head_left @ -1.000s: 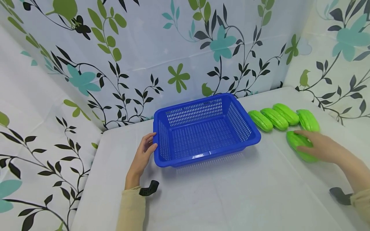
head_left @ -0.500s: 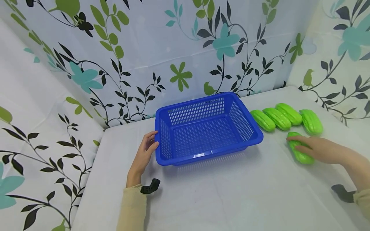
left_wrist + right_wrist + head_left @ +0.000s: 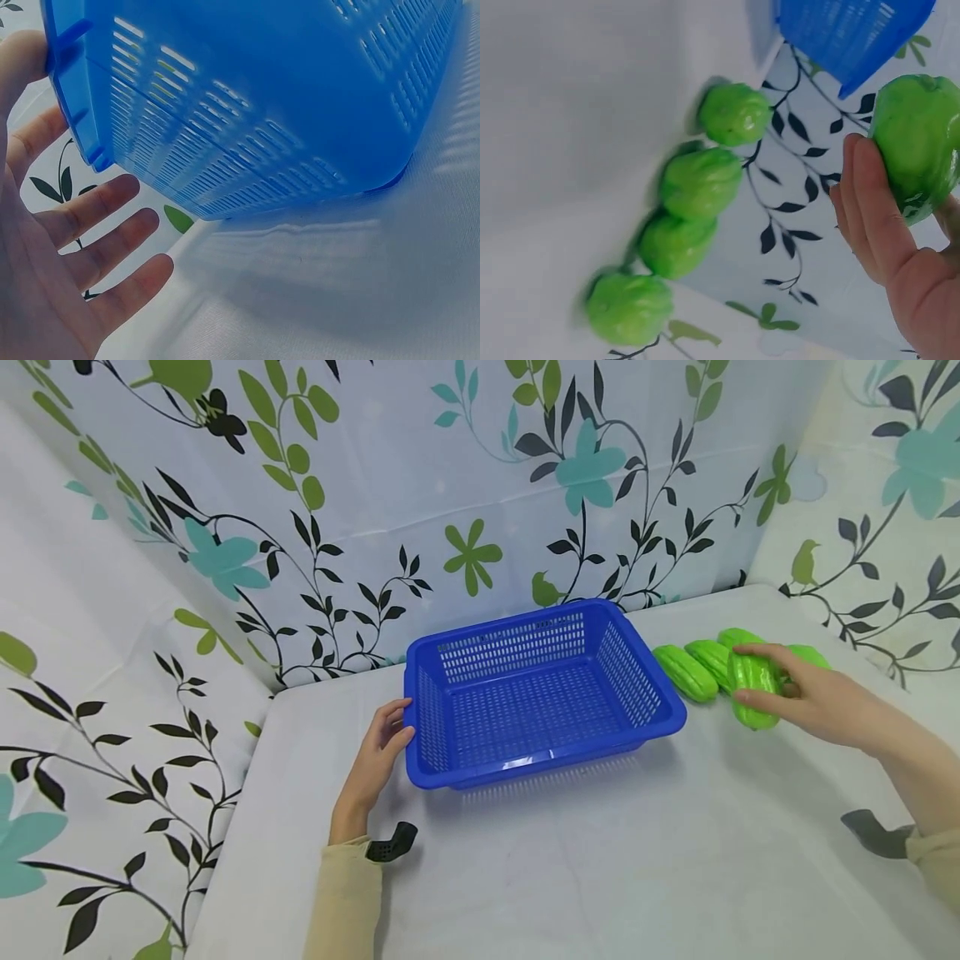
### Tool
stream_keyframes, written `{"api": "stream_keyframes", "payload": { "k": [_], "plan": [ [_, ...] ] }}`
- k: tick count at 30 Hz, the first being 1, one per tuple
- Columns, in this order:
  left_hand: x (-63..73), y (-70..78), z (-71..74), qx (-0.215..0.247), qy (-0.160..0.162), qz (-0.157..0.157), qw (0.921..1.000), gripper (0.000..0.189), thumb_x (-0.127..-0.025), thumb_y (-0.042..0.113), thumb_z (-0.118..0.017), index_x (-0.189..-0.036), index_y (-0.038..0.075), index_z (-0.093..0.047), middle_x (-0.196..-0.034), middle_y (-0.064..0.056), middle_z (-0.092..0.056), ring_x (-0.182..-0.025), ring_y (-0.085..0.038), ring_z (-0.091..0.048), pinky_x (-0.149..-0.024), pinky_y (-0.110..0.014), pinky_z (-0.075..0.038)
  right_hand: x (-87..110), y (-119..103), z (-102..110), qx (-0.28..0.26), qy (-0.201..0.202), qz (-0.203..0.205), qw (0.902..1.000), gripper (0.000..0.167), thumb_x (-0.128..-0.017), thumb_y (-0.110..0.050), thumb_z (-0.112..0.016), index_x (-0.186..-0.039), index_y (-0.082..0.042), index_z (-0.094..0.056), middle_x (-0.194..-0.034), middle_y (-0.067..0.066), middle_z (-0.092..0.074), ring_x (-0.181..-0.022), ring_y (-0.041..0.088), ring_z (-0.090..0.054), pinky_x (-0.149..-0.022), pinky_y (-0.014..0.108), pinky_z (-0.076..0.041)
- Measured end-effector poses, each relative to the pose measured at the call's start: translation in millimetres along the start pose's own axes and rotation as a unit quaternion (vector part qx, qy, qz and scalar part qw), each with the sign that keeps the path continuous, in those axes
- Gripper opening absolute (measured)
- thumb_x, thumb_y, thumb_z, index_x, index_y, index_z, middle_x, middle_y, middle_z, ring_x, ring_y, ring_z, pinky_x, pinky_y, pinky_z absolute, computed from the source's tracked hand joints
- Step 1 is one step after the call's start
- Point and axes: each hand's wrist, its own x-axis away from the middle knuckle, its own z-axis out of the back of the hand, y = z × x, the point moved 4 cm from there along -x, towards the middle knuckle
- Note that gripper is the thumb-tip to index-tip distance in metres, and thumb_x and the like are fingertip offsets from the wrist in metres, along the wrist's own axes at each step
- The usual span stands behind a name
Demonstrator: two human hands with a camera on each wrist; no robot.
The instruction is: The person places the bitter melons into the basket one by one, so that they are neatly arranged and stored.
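Observation:
My right hand [image 3: 832,697] holds a bright green, ribbed gourd [image 3: 752,681] above the table, thumb on one side and fingers on the other. The right wrist view shows that held gourd [image 3: 919,146] close up. Behind it lies a row of similar gourds [image 3: 686,672], partly covered by the hand and its load. At the blue perforated basket [image 3: 480,775], my left hand [image 3: 372,768] touches the left rim with thumb and forefinger. In the left wrist view its other fingers [image 3: 124,296] are spread and fairly straight, apart from the basket wall. Nothing lies inside the basket.
A white cloth [image 3: 540,868] covers the table. Patterned curtains [image 3: 360,477] rise behind it and at both sides. The basket stands near the back edge, left of the gourds. A black wrist mount [image 3: 392,843] sits on each forearm.
My right hand has lifted the gourd off the table and carried it up and slightly left, in front of the row. The left hand stays at the basket rim. The view has shifted slightly.

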Motion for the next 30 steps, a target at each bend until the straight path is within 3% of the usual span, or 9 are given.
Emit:
{"api": "stream_keyframes", "payload": {
  "k": [5, 9, 18, 23, 30],
  "plan": [
    [0.5, 3.3, -1.2, 0.005, -0.004, -0.002, 1.0000, 0.050, -0.102, 0.021, -0.050, -0.148, 0.011, -0.034, -0.149, -0.022, -0.035, -0.139, -0.040, -0.031, -0.112, -0.062, -0.022, -2.4, -22, 3, -0.060, 0.005, 0.028, 0.9978, 0.076, -0.096, -0.033, -0.063, -0.156, -0.020, -0.019, -0.122, 0.027, -0.052, -0.101, 0.045, -0.059, -0.075, 0.045, -0.050],
    [0.1, 0.6, -0.6, 0.006, 0.000, 0.002, 1.0000, 0.050, -0.102, 0.023, -0.050, -0.148, 0.015, -0.035, -0.150, -0.020, -0.035, -0.140, -0.039, -0.031, -0.112, -0.062, -0.021, -7.9, -42, 4, -0.073, 0.002, 0.036, 0.9966, 0.073, -0.097, -0.035, -0.061, -0.156, -0.027, -0.020, -0.125, 0.027, -0.052, -0.109, 0.048, -0.056, -0.078, 0.048, -0.050],
    [0.9, -0.3, 0.5, 0.010, 0.002, 0.003, 0.9999, 0.049, -0.102, 0.023, -0.051, -0.148, 0.015, -0.035, -0.149, -0.019, -0.037, -0.139, -0.038, -0.031, -0.112, -0.061, -0.021, -31.7, -88, 6, -0.071, -0.002, 0.078, 0.9945, 0.067, -0.096, -0.036, -0.062, -0.153, -0.030, -0.027, -0.111, 0.016, -0.058, -0.101, 0.032, -0.059, -0.068, 0.038, -0.048],
    [1.8, 1.8, -0.2, 0.016, -0.005, -0.004, 0.9999, 0.050, -0.102, 0.020, -0.050, -0.148, 0.010, -0.034, -0.148, -0.022, -0.036, -0.139, -0.040, -0.032, -0.112, -0.060, -0.023, -45.5, -112, 5, -0.066, -0.022, 0.095, 0.9930, 0.068, -0.096, -0.040, -0.061, -0.152, -0.030, -0.025, -0.116, 0.015, -0.059, -0.105, 0.033, -0.062, -0.075, 0.045, -0.051],
    [1.4, 2.8, -0.3, 0.013, -0.008, -0.010, 0.9998, 0.050, -0.102, 0.020, -0.050, -0.149, 0.011, -0.034, -0.149, -0.022, -0.035, -0.139, -0.039, -0.032, -0.112, -0.060, -0.023, -68.9, -140, -2, -0.066, -0.052, 0.089, 0.9924, 0.070, -0.094, -0.050, -0.059, -0.151, -0.032, -0.025, -0.124, 0.016, -0.057, -0.114, 0.036, -0.057, -0.087, 0.057, -0.047]
  ]
}}
